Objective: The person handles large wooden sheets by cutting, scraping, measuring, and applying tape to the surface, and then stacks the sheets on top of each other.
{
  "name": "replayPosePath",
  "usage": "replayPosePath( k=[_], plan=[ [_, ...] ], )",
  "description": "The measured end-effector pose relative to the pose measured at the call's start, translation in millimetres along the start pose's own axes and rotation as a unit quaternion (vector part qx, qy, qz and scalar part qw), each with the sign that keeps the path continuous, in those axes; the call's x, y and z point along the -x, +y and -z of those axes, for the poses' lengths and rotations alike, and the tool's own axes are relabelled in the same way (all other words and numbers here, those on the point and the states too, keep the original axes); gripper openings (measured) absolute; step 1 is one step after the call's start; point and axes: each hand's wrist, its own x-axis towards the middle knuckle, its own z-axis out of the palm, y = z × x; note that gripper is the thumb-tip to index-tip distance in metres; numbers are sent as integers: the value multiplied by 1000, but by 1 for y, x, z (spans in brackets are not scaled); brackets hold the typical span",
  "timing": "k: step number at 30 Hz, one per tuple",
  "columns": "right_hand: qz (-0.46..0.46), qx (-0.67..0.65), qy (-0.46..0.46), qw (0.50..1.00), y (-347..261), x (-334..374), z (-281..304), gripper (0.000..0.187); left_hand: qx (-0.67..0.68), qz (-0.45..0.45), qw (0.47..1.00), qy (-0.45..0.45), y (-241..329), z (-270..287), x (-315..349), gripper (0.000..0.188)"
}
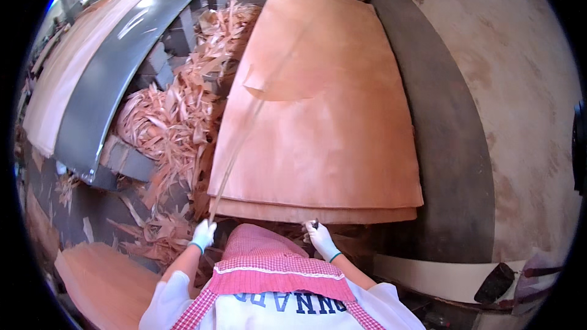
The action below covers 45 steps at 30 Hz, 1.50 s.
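Observation:
A stack of large reddish-tan wood veneer sheets (330, 165) lies in front of me, its near edges slightly out of line. A curved tear or loose flap shows in the upper part of the top sheet. My left hand (204, 234), in a white glove, is closed around the near end of a long thin stick (233, 156), which slants across the stack away to the right. At the stack's near edge, my gloved right hand (322, 241) is closed on a small dark object (315, 224) whose kind I cannot make out.
Shredded veneer scraps (168, 122) pile up left of the stack, among grey blocks (128, 160). Farther left, a long dark glossy panel (116, 79) lies beside pale sheets. A loose veneer piece (110, 284) is at lower left. A pale wall or floor surface (501, 85) runs along the right.

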Motion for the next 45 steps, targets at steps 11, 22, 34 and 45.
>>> replayPosePath(
  k=[11, 22, 34, 45],
  plan=[
    [-73, -1, 37, 997, 126, 6, -30, 22, -204, -44, 974, 85, -63, 69, 72, 46],
    [-29, -74, 101, 992, 71, -85, -233, 23, -194, -73, 973, 99, -66, 273, 27, 43],
    [41, 146, 31, 988, -67, -105, -491, 25, -110, -179, 973, 92, -55, 461, -64, 40],
    [-88, -60, 267, 958, 35, -203, -378, 12, 99, -185, 952, 222, 131, 657, -312, 20]
  ],
)
